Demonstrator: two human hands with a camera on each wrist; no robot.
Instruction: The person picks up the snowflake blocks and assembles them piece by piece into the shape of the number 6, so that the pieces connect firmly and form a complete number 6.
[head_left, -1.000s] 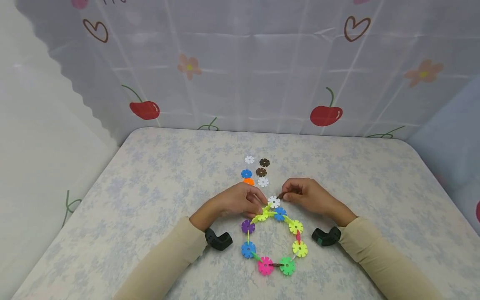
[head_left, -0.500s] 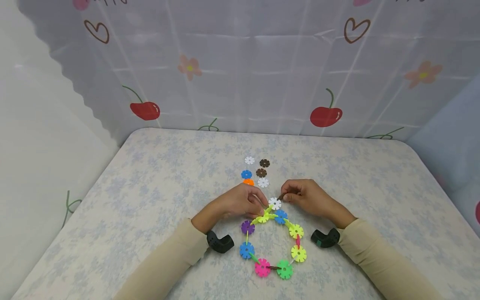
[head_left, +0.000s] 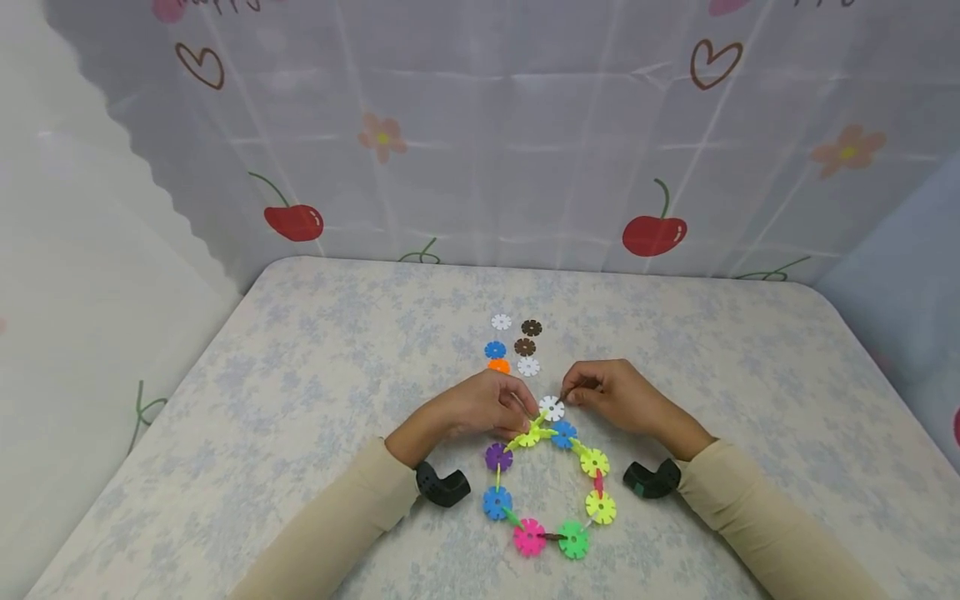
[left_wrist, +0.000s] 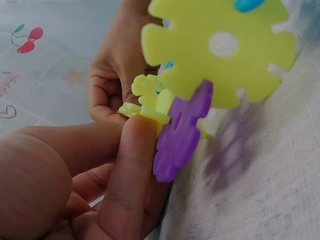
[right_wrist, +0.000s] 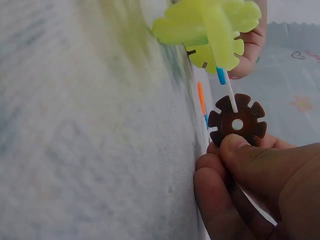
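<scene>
Desk: the desk (head_left: 300,392) in its pale flowered cloth carries everything.
Ring: my ring of snowflake discs (head_left: 547,479) lies flat at the desk's 6 o'clock, between my wrists.
Left hand: my left hand (head_left: 480,404) sits at the ring's 11 o'clock, its fingers (left_wrist: 127,165) clamped on a yellow-green disc (left_wrist: 150,102) just beside the purple disc (left_wrist: 180,135).
Right hand: my right hand (head_left: 607,392) sits at the ring's 1 o'clock, its fingers (right_wrist: 250,160) pinched together on a brown disc (right_wrist: 237,121), whose edge meets the white disc (head_left: 551,407) at the ring's 12 o'clock.
Spare discs: loose discs (head_left: 514,345) lie in a small cluster at 12 o'clock, just beyond my hands.
</scene>
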